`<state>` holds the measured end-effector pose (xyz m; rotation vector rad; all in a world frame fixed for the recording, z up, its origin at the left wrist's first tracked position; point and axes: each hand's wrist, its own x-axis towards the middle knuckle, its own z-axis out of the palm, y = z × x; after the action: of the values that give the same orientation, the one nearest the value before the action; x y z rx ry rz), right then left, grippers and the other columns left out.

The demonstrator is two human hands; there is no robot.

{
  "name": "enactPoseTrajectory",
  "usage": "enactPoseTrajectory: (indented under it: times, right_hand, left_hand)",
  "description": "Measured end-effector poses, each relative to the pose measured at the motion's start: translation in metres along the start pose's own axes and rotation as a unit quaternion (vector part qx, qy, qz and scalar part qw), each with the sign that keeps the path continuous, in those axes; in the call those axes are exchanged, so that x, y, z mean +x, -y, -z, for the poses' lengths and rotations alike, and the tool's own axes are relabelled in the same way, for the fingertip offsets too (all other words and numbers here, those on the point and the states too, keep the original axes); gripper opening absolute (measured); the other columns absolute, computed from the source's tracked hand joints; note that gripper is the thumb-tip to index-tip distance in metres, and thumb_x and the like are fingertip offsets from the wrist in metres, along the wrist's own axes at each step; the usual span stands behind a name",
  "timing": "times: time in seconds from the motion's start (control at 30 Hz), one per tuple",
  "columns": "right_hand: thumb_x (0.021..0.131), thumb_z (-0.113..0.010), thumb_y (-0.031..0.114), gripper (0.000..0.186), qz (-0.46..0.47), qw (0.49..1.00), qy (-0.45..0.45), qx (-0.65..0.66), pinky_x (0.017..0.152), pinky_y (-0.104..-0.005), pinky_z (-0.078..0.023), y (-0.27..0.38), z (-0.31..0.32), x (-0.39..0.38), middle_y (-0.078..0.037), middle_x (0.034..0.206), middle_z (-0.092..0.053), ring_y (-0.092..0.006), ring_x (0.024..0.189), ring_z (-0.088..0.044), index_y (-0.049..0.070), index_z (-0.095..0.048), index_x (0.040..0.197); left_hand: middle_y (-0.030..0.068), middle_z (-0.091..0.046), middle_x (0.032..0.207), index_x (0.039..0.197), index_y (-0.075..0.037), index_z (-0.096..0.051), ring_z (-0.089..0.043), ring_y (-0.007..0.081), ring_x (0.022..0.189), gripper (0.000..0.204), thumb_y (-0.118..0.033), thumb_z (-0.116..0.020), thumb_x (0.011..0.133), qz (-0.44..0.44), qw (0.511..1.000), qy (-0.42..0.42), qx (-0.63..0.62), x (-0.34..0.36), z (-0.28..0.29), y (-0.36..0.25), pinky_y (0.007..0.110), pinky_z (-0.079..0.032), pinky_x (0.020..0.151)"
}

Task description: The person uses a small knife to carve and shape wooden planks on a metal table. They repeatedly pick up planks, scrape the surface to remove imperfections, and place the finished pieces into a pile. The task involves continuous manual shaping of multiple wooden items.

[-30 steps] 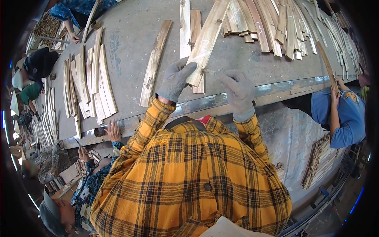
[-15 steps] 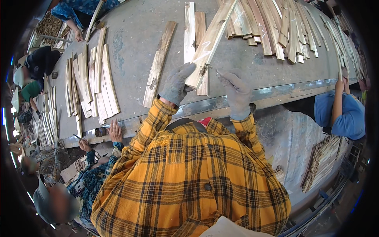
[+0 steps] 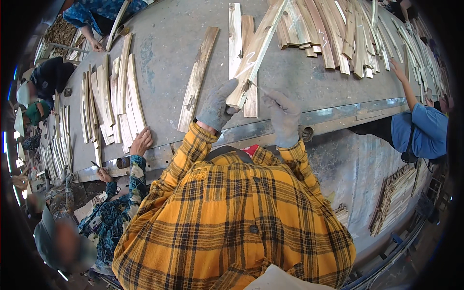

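My gloved left hand (image 3: 216,106) grips the lower end of a long pale plank (image 3: 261,43), which is held at a slant and carries white marks and a dark hole or knot near that end. Just right of it, my gloved right hand (image 3: 284,118) pinches a thin, stick-like tool (image 3: 259,89), its tip at the dark spot. Beneath and behind the held plank lie a pale board (image 3: 235,29) and a browner board (image 3: 250,104) on the grey table (image 3: 159,92). Another knotty board (image 3: 197,77) lies alone to their left.
Stacks of strips lie at left (image 3: 111,96) and back right (image 3: 328,34). A metal strip (image 3: 338,111) runs along the near edge. A co-worker's hand (image 3: 142,141) rests by the left stack, near a dark tin (image 3: 123,162). Another co-worker (image 3: 416,133) reaches over the table at right.
My right hand has moved slightly left, nearer the plank's dark spot. The left co-worker's hand has moved up onto the strips. The right co-worker's arm has changed position, now stretched over the table.
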<state>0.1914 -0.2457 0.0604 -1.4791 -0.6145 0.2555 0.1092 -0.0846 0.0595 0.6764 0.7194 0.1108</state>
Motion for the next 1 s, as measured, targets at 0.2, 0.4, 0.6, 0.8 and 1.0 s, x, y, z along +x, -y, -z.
enactPoseTrajectory:
  times: [0.2, 0.4, 0.6, 0.8, 1.0]
  right_hand:
    - [0.086, -0.059, -0.005, 0.021, -0.085, 0.979, 0.156, 0.095, 0.064, -0.0197, -0.045, -0.002, 0.011, -0.004, -0.003, 0.082, -0.062, -0.0085, 0.072, -0.056, -0.003, -0.066, 0.105]
    - [0.088, -0.064, 0.01, 0.014, -0.355, 0.934, 0.008, 0.043, 0.056, -0.0188, -0.043, -0.04, 0.014, 0.003, -0.002, 0.076, -0.063, -0.0063, 0.061, -0.053, 0.001, -0.068, 0.098]
    - [0.09, -0.063, 0.025, 0.024, -0.357, 0.934, 0.002, -0.003, 0.05, -0.0194, -0.036, -0.094, -0.002, 0.028, -0.001, 0.075, -0.063, -0.0037, 0.055, -0.046, 0.004, -0.068, 0.101]
    - [0.091, -0.06, 0.026, 0.025, -0.329, 0.943, -0.035, 0.046, 0.05, -0.0198, -0.035, -0.117, 0.001, 0.05, -0.001, 0.072, -0.061, -0.0042, 0.055, -0.045, 0.004, -0.069, 0.1]
    - [0.09, -0.061, 0.018, 0.022, -0.382, 0.921, -0.027, 0.07, 0.044, -0.0205, -0.032, -0.136, 0.006, 0.069, -0.002, 0.073, -0.063, -0.0049, 0.049, -0.041, 0.003, -0.068, 0.104]
  left_hand:
    - [0.0041, -0.063, 0.072, 0.101, -0.001, -0.063, -0.058, 0.0135, 0.055, 0.031, -0.03, -0.061, 0.091, -0.203, 0.949, -0.017, 0.24, -0.003, 0.013, 0.001, 0.027, -0.047, 0.049]
    - [0.0127, -0.06, 0.065, 0.1, -0.009, -0.058, -0.063, 0.0296, 0.064, 0.027, -0.03, -0.063, 0.085, -0.301, 0.532, -0.187, 0.769, -0.009, 0.06, 0.016, 0.041, -0.05, 0.059]
    - [0.0099, -0.065, 0.074, 0.1, -0.007, -0.064, -0.064, 0.0256, 0.073, 0.026, -0.023, -0.068, 0.081, -0.337, 0.565, -0.185, 0.73, -0.011, 0.067, 0.034, 0.037, -0.05, 0.064]
    - [0.0046, -0.068, 0.088, 0.111, 0.001, -0.065, -0.059, 0.0084, 0.074, 0.034, -0.02, -0.066, 0.085, -0.061, 0.947, -0.094, 0.302, -0.011, 0.12, 0.047, 0.023, -0.047, 0.064]
    - [0.0082, -0.058, 0.083, 0.126, -0.001, -0.05, -0.049, 0.0091, 0.057, 0.036, -0.02, -0.052, 0.096, 0.081, 0.988, 0.018, -0.133, -0.038, 0.151, 0.056, 0.021, -0.037, 0.047]
